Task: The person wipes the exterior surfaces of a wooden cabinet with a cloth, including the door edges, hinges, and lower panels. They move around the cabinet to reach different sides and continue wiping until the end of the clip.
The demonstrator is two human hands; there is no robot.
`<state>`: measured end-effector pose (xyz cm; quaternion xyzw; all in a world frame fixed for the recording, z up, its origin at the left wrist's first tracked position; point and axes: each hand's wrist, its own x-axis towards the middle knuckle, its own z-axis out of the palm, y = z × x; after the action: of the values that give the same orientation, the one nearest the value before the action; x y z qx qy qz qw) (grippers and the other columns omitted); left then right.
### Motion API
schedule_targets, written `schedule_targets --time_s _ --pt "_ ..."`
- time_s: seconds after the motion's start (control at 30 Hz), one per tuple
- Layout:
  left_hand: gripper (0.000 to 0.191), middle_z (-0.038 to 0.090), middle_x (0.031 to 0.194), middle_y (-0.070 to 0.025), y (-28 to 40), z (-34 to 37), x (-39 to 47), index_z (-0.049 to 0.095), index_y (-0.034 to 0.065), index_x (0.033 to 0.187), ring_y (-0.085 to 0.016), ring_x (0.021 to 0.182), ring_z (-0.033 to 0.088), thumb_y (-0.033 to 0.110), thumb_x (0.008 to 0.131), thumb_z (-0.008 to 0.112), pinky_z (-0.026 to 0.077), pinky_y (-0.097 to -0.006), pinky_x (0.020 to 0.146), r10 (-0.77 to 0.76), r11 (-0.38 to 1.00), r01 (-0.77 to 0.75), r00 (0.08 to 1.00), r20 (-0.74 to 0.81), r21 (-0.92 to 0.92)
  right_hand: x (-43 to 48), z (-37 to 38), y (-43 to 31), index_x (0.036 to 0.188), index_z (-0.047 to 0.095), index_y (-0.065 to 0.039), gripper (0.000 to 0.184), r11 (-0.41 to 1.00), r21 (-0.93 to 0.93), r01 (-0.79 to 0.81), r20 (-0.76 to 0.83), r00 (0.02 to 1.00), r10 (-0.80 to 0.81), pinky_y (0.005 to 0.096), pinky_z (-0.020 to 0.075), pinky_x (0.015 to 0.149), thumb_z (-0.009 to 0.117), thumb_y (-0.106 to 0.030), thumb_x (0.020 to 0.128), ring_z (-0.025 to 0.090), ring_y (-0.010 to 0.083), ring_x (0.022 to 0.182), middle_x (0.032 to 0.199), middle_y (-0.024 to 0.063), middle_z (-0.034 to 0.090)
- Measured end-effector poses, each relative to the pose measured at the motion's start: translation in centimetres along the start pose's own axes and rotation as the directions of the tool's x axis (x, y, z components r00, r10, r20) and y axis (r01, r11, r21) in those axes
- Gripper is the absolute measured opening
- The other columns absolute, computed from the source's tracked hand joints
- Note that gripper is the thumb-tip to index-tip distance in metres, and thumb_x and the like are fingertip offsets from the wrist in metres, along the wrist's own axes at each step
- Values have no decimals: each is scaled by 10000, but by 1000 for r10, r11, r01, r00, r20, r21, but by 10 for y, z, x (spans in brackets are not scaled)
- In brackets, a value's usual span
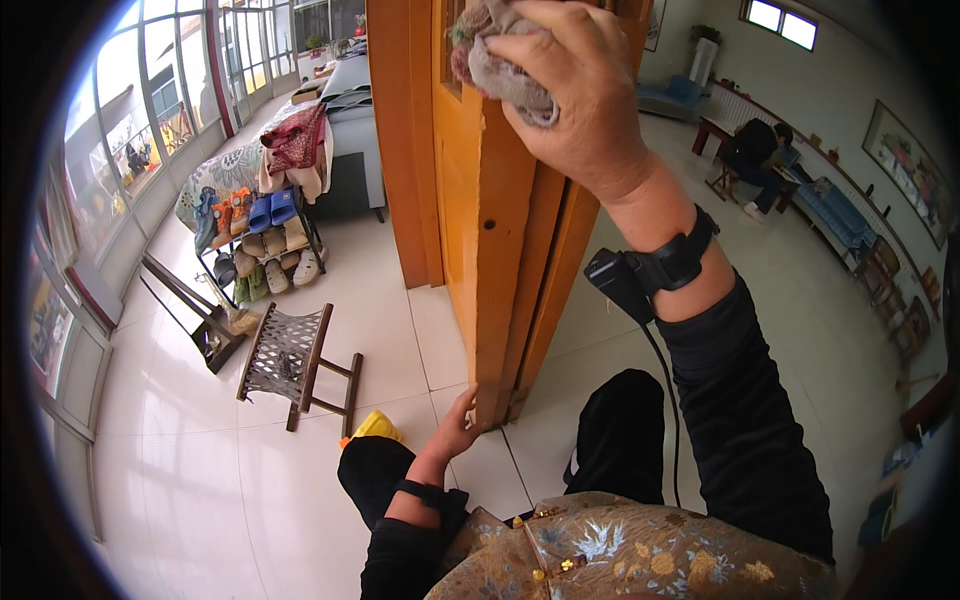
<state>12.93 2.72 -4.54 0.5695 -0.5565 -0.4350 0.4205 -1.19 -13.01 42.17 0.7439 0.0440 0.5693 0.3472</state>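
My right hand is raised at the top of the view, its fingers closed around a crumpled greyish cloth by the upper edge of an orange-brown wooden door. Reddish and green patches show on the cloth. Low down, my left hand rests at the door's edge near its bottom, with fingertips partly hidden behind the edge. Nothing shows in its grasp. A black strap with a cabled device is on my right wrist.
Left of the door stand a small folding stool, a dustpan, a yellow object and a loaded shoe rack. A wooden door frame rises beside the door. A person sits far off at right.
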Motion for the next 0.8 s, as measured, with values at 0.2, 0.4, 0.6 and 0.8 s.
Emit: schedule_targets --time_s 0.2,0.4,0.6,0.8 --pt "843 375 1555 -122 6 -1 1 273 179 1576 -321 1356 480 62 878 730 511 -450 1012 8 999 -8 1000 -8 39 -70 14 -39 1134 680 -101 323 916 326 -233 312 941 128 350 463 953 748 -125 818 581 239 1125 1222 42 631" --pt "853 417 1525 -97 3 1 2 290 191 1572 -305 1331 488 77 865 753 510 -428 969 -3 999 4 1000 -9 37 -158 4 -105 918 675 -179 177 983 178 -46 346 938 -19 368 426 918 777 -151 776 495 214 1148 1247 -31 552" --pt "871 458 1501 -115 -11 -2 3 301 184 1574 -295 1270 546 94 843 766 540 -369 882 -30 997 32 999 -27 69 -207 -7 -146 887 677 -185 99 945 325 -27 513 844 -153 363 436 903 702 -141 801 492 216 1146 1209 -30 568" --pt "865 447 1515 -122 -27 -6 5 303 174 1573 -304 1258 556 98 844 762 545 -372 875 -43 995 46 998 -35 84 -121 -26 -90 1028 674 -182 277 981 149 -122 343 937 65 384 439 931 766 -147 770 522 244 1158 1276 15 569"
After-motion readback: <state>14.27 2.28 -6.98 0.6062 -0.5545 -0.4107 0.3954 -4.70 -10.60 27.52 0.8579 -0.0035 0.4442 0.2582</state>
